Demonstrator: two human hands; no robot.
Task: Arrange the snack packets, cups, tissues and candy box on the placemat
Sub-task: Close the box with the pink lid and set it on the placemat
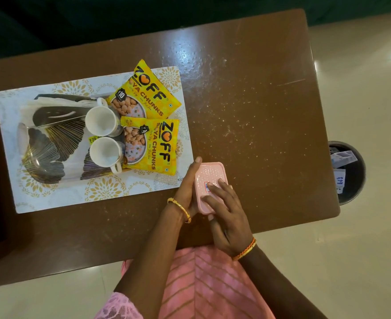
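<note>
A small pink candy box (pixel 209 174) lies on the brown table just right of the placemat's (pixel 51 199) near right corner. My left hand (pixel 189 187) cups its left side and my right hand (pixel 224 212) rests fingers on its lid. On the white and gold placemat lie two yellow snack packets (pixel 150 90) (pixel 157 146), and beside them stand two white cups (pixel 100 120) (pixel 104 151). Left of the cups, white tissues (pixel 51 104) sit in a dark holder (pixel 54 115), partly hidden.
A tray with a gold fan pattern (pixel 42 153) carries the cups and holder on the placemat. The brown table (pixel 259 100) extends to the right. A round bin (pixel 348 171) with papers stands on the floor past the table's right edge.
</note>
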